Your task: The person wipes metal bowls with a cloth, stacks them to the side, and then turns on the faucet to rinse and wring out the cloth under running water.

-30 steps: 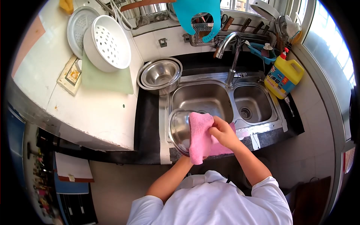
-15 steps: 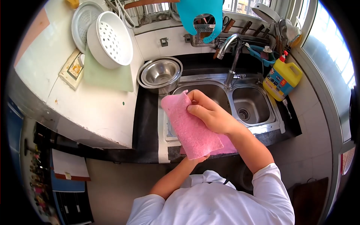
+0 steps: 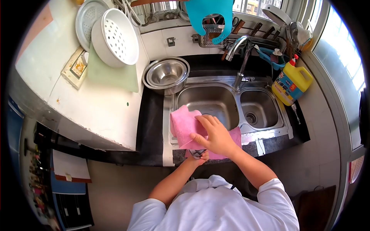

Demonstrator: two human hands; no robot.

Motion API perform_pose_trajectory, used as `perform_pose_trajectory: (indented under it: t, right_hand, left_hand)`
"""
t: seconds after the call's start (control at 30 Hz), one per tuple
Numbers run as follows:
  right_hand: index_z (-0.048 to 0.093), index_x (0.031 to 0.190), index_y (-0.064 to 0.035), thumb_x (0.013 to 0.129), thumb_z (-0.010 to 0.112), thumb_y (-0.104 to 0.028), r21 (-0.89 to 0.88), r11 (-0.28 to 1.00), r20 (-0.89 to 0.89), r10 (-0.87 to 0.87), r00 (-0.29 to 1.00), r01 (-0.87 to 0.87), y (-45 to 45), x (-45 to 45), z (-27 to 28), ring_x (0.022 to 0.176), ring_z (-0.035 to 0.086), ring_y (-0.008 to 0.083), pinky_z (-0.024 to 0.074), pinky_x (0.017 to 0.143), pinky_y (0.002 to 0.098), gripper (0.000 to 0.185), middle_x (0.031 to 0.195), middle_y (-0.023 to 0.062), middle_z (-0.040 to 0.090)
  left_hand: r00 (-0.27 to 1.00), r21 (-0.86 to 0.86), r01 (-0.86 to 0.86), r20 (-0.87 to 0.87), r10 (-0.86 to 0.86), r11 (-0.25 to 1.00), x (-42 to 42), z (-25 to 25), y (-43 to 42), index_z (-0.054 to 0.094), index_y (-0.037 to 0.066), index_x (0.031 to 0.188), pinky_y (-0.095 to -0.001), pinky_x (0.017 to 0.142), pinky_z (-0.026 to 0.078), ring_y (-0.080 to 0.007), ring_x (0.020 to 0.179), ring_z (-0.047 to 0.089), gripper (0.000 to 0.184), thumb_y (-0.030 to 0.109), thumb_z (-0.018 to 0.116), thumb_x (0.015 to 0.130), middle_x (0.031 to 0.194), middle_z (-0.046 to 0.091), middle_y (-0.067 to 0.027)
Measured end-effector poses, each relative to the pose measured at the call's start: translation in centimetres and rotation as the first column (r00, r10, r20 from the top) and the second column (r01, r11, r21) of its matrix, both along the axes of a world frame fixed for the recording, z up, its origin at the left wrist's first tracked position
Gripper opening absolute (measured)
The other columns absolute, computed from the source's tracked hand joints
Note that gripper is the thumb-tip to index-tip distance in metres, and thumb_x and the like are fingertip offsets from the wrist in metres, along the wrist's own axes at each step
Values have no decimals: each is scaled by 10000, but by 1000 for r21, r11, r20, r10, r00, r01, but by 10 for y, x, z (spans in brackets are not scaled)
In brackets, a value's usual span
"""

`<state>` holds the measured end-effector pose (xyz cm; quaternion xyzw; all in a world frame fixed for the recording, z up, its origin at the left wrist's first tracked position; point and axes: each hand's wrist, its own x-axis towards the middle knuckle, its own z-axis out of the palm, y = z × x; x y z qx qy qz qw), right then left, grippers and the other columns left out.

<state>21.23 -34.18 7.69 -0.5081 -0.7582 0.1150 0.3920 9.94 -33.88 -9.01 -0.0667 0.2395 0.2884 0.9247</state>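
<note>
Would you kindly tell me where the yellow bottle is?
In the head view, the yellow bottle is at right, on the black counter, right of the smaller basin.

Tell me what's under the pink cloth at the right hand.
A shiny metal piece shows at the lower edge of the pink cloth, by the left hand. The rest is covered, its shape hidden.

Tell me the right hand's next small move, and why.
I'd probably have the right hand press and rub the pink cloth over the shiny metal item: its thumb and fingers lie spread on the cloth, only a bit of metal shows beneath, and the left hand grips that bit, likely steadying it.
</note>
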Motion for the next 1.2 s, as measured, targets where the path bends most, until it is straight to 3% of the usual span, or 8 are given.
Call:
perform_pose_trajectory:
  t: [0.17, 0.27, 0.4, 0.5, 0.7, 1.03, 1.1, 1.2]
  right_hand:
    - [474, 1204, -29, 764, 704, -251, -73, 997, 38, 41, 998, -38, 4, 5, -13, 983, 533, 281, 444, 827, 349, 544, 1127, 159, 515]
    - [193, 1408, -74, 716, 759, -205, -346, 883, -464, 133, 876, -317, 5, 19, 1, 1116, 490, 253, 410, 939, 358, 904, 1293, 184, 415]
    - [189, 1387, 9, 695, 757, -338, -174, 923, -600, 176, 780, -342, -7, 14, -38, 1225, 393, 357, 351, 993, 394, 960, 1352, 247, 333]
    - [184, 1350, 101, 598, 741, -526, -147, 989, -35, 25, 999, -30, -27, -8, -63, 1332, 183, 401, 172, 1079, 478, 1127, 1390, 285, 245]
    - [205, 1338, 98, 660, 723, -448, -23, 977, 164, -205, 965, 211, -27, -30, -49, 1310, 235, 403, 205, 1069, 483, 1014, 1383, 274, 269]
    - [619, 967, 3, 852, 550, -265, 158, 967, -5, -203, 979, 201, -1, 5, -10, 842, 614, 348, 500, 692, 389, 300, 915, 184, 639]
    - [641, 774, 20, 874, 543, -335, -269, 899, 234, -288, 928, 347, 8, 25, 11, 596, 613, 308, 471, 552, 380, 381, 649, 150, 620]
    - [596, 630, 32, 857, 556, -430, -435, 856, -58, -336, 940, 279, 31, 70, 41, 436, 509, 211, 410, 472, 341, 516, 487, 106, 516]
  left_hand:
    - [999, -33, -24, -44, 22, 999, -9, -16, 4, 469, 131, 697, -218, 353, 280, -126, 384, 370, 274, 355, 451, 854, 526, 406, -18]
    - [999, -69, -40, -19, 39, 997, -18, -43, 3, 473, 136, 708, -220, 346, 279, -126, 386, 379, 275, 367, 447, 856, 524, 409, -14]
    - [998, 14, -33, 46, 32, 999, -16, -81, 20, 489, 136, 761, -219, 338, 302, -116, 408, 423, 248, 356, 440, 863, 555, 450, -20]
    - [917, 151, -396, 24, 397, 906, 14, -73, 27, 516, 133, 848, -212, 345, 320, -106, 425, 441, 172, 251, 400, 894, 607, 481, -20]
    - [909, 492, -289, -127, 396, 821, 32, 6, 4, 508, 146, 875, -218, 362, 344, -94, 430, 439, 161, 284, 428, 899, 631, 482, -2]
    - [983, 235, -165, -39, 179, 958, 4, 2, 3, 509, 179, 845, -234, 365, 325, -113, 414, 411, 199, 359, 446, 906, 646, 486, 17]
    - [964, -21, -151, -223, 143, 988, 2, 3, 2, 521, 173, 799, -231, 351, 258, -142, 392, 380, 241, 383, 445, 891, 623, 485, 6]
    - [963, 9, -128, -237, 126, 992, -10, 2, 0, 506, 160, 753, -234, 347, 228, -140, 385, 358, 223, 344, 450, 866, 586, 454, -5]
